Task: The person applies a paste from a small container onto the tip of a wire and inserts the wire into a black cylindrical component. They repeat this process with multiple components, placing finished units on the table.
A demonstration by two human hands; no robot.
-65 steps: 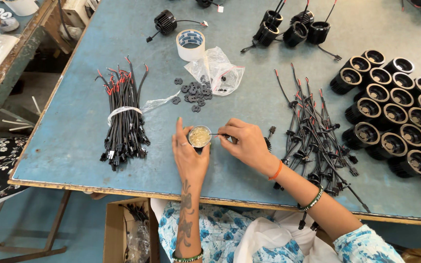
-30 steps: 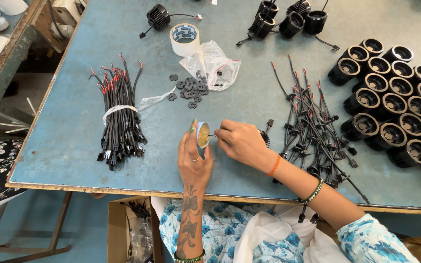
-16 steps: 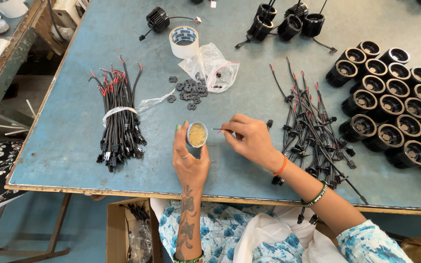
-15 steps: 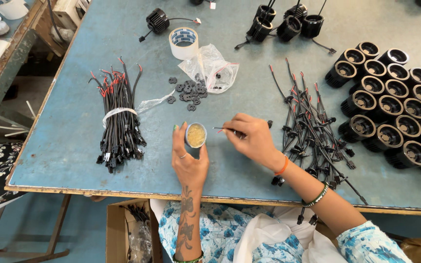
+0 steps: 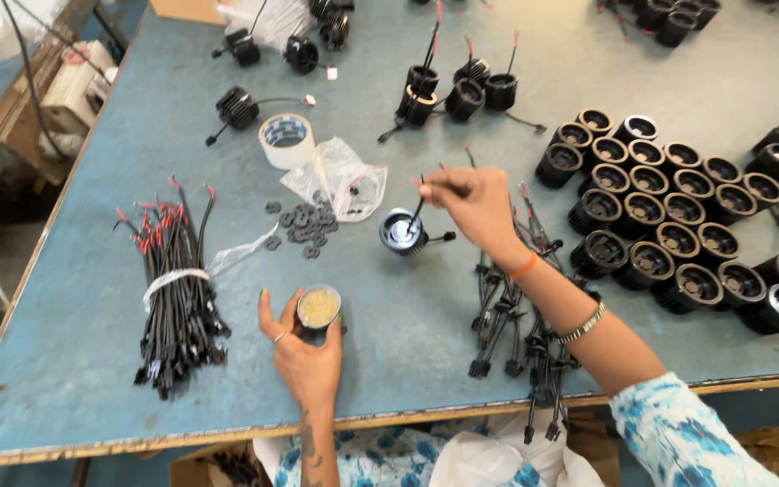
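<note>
My left hand (image 5: 304,352) grips a small round tin (image 5: 319,308) of yellowish paste near the table's front edge. My right hand (image 5: 472,200) is raised farther back, pinching a thin stick (image 5: 419,206) whose tip reaches into a single black round housing (image 5: 402,231) lying on the blue table (image 5: 74,298). A wire sticks out of that housing to the right.
A tied bundle of black wires (image 5: 173,289) lies at the left. Loose black connector wires (image 5: 520,316) lie under my right forearm. Rows of black housings (image 5: 678,234) fill the right side. A tape roll (image 5: 286,140), a clear bag (image 5: 340,180) and small grey washers (image 5: 304,225) sit behind.
My right hand has left the tin and moved up and back with the stick to the black housing. The left hand keeps hold of the tin. The camera view has shifted.
</note>
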